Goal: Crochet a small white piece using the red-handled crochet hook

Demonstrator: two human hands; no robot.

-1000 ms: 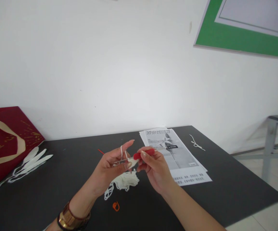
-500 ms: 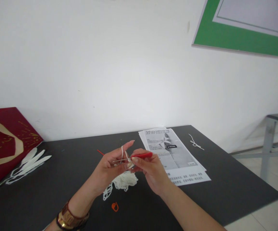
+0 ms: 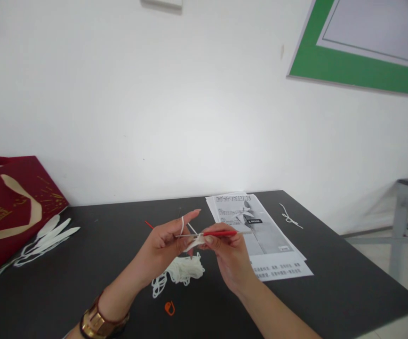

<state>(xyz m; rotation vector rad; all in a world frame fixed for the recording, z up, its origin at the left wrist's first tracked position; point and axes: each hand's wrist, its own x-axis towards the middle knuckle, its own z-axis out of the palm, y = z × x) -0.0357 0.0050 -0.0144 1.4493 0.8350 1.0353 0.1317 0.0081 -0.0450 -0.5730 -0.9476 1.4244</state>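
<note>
My right hand [image 3: 227, 249] is closed round a crochet hook [image 3: 220, 233] with a red handle, its thin metal shaft pointing left. A small white crochet piece [image 3: 197, 241] is pinched by my left hand [image 3: 166, 245], just under the hook's shaft. White yarn runs over my raised left index finger and down to the hook. Below both hands, a loose heap of white yarn [image 3: 184, 269] lies on the black table [image 3: 126, 263]. Nearer to me rests an orange stitch marker [image 3: 169, 308]. Part of the crochet piece is hidden by my fingers.
Printed sheets [image 3: 270, 235] lie behind my right hand, with a small knotted white cord [image 3: 290, 217] beyond them. Left are several white leaf-shaped pieces [image 3: 53, 238] beside a dark red bag [image 3: 9, 202]. A thin red stick [image 3: 148, 224] shows behind my left hand. A wall backs the table.
My right hand and the hook have shifted slightly right, away from my left hand, and more of the white crochet piece shows. The whole view has moved a little.
</note>
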